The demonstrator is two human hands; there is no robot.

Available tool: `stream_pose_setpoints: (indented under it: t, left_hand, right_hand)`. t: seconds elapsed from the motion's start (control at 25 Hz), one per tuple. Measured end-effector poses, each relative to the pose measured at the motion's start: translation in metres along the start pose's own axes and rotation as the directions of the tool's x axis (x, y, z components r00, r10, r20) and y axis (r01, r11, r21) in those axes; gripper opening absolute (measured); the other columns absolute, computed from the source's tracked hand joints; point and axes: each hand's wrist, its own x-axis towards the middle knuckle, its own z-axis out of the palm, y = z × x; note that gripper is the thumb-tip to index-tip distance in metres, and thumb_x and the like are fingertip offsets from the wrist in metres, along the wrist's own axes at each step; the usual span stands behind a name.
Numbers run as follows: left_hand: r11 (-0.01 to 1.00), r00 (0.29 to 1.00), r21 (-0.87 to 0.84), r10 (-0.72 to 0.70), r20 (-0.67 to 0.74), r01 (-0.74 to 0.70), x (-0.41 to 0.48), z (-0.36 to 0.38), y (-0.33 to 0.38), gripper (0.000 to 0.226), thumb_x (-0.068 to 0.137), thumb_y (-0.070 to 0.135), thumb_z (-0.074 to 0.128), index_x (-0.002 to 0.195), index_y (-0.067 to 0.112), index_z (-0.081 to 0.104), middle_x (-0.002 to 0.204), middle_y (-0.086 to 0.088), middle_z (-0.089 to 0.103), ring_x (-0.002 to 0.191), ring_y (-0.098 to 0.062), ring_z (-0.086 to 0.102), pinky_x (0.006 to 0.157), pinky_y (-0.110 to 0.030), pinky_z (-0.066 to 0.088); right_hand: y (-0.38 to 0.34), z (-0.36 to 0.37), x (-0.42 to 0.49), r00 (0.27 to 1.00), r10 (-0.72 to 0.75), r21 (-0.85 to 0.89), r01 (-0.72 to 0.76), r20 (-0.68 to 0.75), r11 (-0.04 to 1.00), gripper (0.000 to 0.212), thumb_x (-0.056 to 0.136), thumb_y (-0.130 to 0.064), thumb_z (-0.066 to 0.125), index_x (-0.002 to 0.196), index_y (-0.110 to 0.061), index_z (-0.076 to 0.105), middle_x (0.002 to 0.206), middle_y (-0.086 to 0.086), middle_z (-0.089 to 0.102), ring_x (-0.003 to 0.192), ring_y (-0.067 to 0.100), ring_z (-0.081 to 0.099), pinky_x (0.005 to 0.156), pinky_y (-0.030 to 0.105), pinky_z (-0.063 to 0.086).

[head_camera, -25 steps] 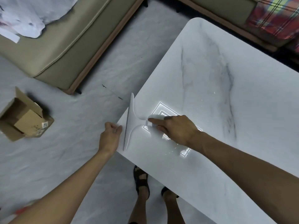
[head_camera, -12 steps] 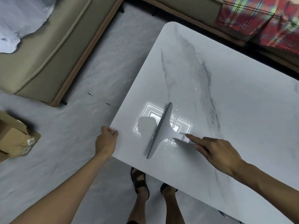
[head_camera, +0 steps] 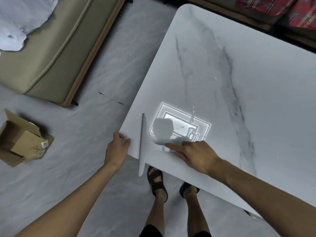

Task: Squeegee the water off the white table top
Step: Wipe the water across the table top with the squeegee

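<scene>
The white marble-veined table top [head_camera: 239,69] fills the right half of the view. A white squeegee [head_camera: 145,144] lies on its near left corner, its grey blade edge running along the corner and its lower end sticking out past the front edge. My right hand [head_camera: 193,154] grips the squeegee's handle, index finger stretched along it. My left hand [head_camera: 118,147] rests against the table's left corner edge, fingers curled on it. A few water drops and streaks [head_camera: 192,117] glint in a bright square light reflection just right of the blade.
A beige sofa [head_camera: 51,53] stands on the pale floor at the upper left with white cloth on it. An open cardboard box [head_camera: 22,141] sits on the floor at the left. My sandalled feet [head_camera: 157,182] stand under the table's front edge. Red plaid fabric [head_camera: 290,12] lies beyond the far edge.
My right hand has dragged the squeegee leftward from the middle of the light reflection to the table's left corner, and the blade now overhangs the front edge. My left hand stays at the corner.
</scene>
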Motion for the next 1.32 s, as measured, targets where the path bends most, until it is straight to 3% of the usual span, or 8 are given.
stream_pose_setpoints:
  t: [0.24,0.32,0.44,0.64,0.76,1.0,1.16,1.32]
  left_hand:
    - [0.958,0.983,0.284,-0.02,0.182,-0.033,0.0,0.022,0.013,0.018,0.089,0.024,0.055,0.1,0.014,0.044,0.135,-0.013,0.031,0.125,-0.03,0.038,0.09,-0.039,0.045]
    - [0.955,0.993,0.293,0.011,0.12,-0.047,-0.001,0.023,0.016,0.016,0.089,0.019,0.054,0.101,0.013,0.046,0.126,-0.01,0.04,0.114,-0.028,0.046,0.089,-0.04,0.045]
    - [0.988,1.0,0.154,0.008,0.0,-0.008,-0.008,0.019,0.018,0.015,0.09,0.013,0.051,0.104,0.016,0.046,0.106,-0.004,0.053,0.087,-0.023,0.054,0.072,-0.032,0.043]
    - [0.939,0.924,-0.257,-0.293,-0.244,0.23,-0.008,-0.006,0.004,0.015,0.091,0.01,0.047,0.107,0.011,0.048,0.102,-0.013,0.058,0.072,-0.022,0.05,0.068,-0.031,0.039]
    - [0.927,0.908,-0.236,-0.345,-0.238,0.29,-0.004,-0.023,-0.014,0.027,0.086,0.004,0.047,0.113,0.009,0.047,0.108,-0.018,0.058,0.071,-0.023,0.049,0.069,-0.031,0.039]
    - [0.967,0.969,-0.153,-0.222,-0.105,0.205,-0.019,-0.013,-0.012,0.036,0.086,0.001,0.049,0.119,0.014,0.043,0.139,-0.014,0.051,0.073,-0.01,0.052,0.06,-0.023,0.039]
    - [0.975,0.971,-0.177,-0.164,-0.174,0.133,-0.02,-0.002,-0.003,0.028,0.084,-0.002,0.059,0.108,0.01,0.05,0.117,-0.012,0.061,0.087,-0.018,0.058,0.073,-0.022,0.04]
    - [0.987,0.961,-0.136,-0.117,-0.251,0.085,-0.02,-0.003,-0.001,0.014,0.081,-0.001,0.068,0.087,0.008,0.059,0.083,-0.005,0.064,0.081,-0.026,0.062,0.066,-0.022,0.045]
  right_hand:
    - [0.076,-0.018,-0.122,0.986,0.166,-0.156,-0.166,-0.011,0.974,0.056,0.093,-0.057,-0.001,0.142,-0.058,0.027,0.078,-0.01,0.057,0.063,0.018,0.061,0.053,0.03,0.047]
    - [0.084,-0.026,-0.143,0.973,0.229,-0.182,-0.221,0.026,0.958,0.057,0.091,-0.058,-0.003,0.142,-0.06,0.022,0.079,-0.012,0.055,0.066,0.016,0.061,0.056,0.028,0.046]
    - [0.065,-0.031,-0.131,0.98,0.191,-0.114,-0.183,0.059,0.976,0.049,0.095,-0.057,0.008,0.143,-0.059,0.019,0.086,-0.012,0.058,0.073,0.017,0.063,0.06,0.03,0.048]
    - [-0.033,-0.008,-0.004,0.994,-0.097,-0.011,0.098,0.054,0.995,0.042,0.102,-0.046,0.027,0.144,-0.049,0.029,0.097,0.0,0.064,0.081,0.029,0.064,0.063,0.032,0.039]
    - [-0.071,0.003,0.059,0.976,-0.208,-0.104,0.213,0.058,0.971,0.043,0.103,-0.041,0.03,0.146,-0.043,0.031,0.104,0.005,0.066,0.088,0.031,0.064,0.066,0.031,0.033]
    - [-0.035,-0.001,0.048,0.992,-0.123,-0.049,0.125,0.033,0.991,0.04,0.102,-0.041,0.028,0.14,-0.049,0.037,0.105,0.001,0.066,0.094,0.027,0.064,0.067,0.031,0.034]
    - [0.019,-0.013,-0.009,0.999,0.0,0.004,-0.001,0.05,1.0,0.041,0.1,-0.046,0.024,0.14,-0.055,0.029,0.103,-0.005,0.066,0.091,0.026,0.065,0.065,0.033,0.041]
    - [0.055,-0.031,-0.069,0.991,0.133,-0.103,-0.132,-0.004,0.986,0.046,0.096,-0.052,0.014,0.14,-0.061,0.02,0.085,-0.012,0.062,0.081,0.019,0.065,0.06,0.031,0.045]
